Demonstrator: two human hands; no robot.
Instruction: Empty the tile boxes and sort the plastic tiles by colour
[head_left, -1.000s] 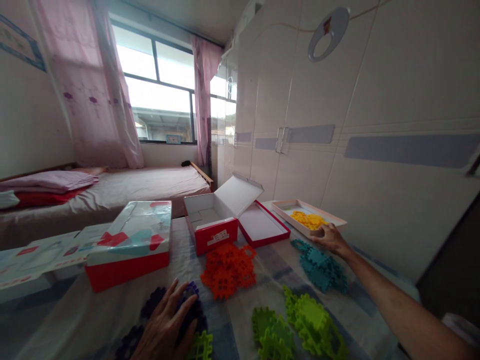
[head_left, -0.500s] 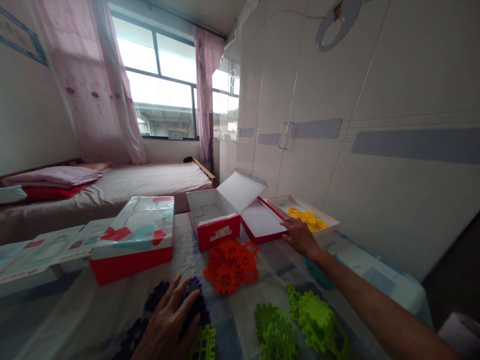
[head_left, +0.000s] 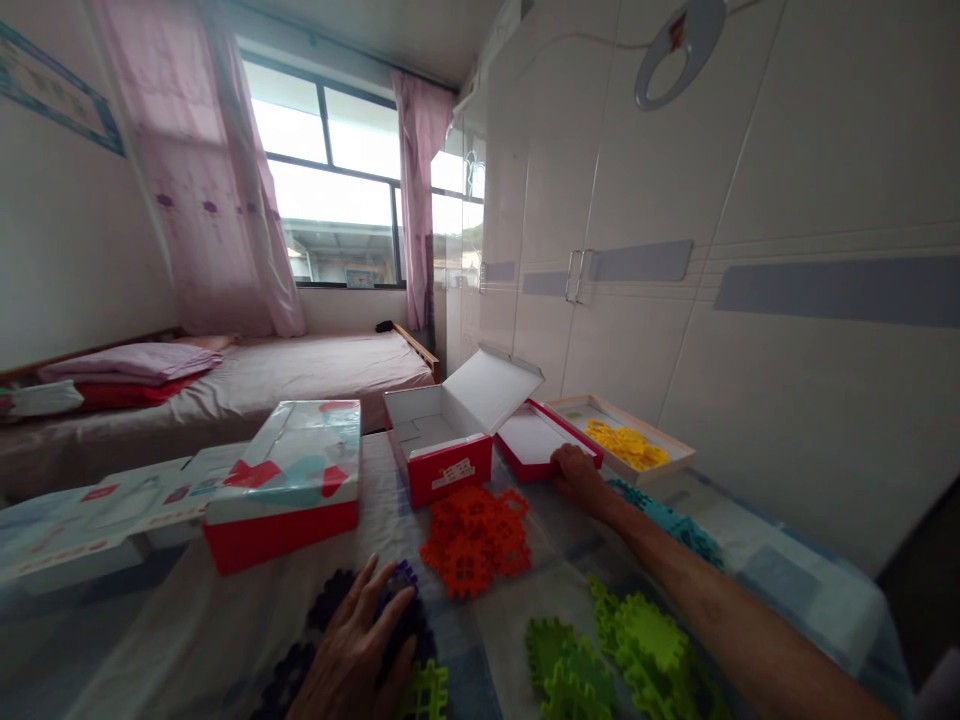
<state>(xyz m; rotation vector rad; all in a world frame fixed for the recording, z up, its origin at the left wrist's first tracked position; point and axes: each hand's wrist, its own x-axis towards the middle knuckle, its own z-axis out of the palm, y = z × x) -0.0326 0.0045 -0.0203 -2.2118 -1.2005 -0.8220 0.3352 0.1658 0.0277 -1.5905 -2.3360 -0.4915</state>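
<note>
My right hand [head_left: 576, 472] reaches across the table and grips the near edge of a shallow red tray with a white inside [head_left: 534, 440]. My left hand [head_left: 358, 652] lies flat, fingers spread, on a pile of dark purple toothed plastic pieces [head_left: 330, 640] at the near edge. An orange pile of the same pieces [head_left: 474, 536] sits between the hands. Teal pieces [head_left: 667, 520] lie just behind my right forearm, and green pieces [head_left: 615, 650] lie under it.
An open red box with a raised white lid [head_left: 442, 435] stands left of the tray. A pale tray holding yellow pieces [head_left: 626, 443] sits at the far right. A closed red box with a printed lid [head_left: 289, 480] stands left. A bed [head_left: 225, 385] lies beyond the table.
My right hand left the tray of yellow pieces, moved left and took hold of the red tray's edge. The left hand stayed on the purple pieces.
</note>
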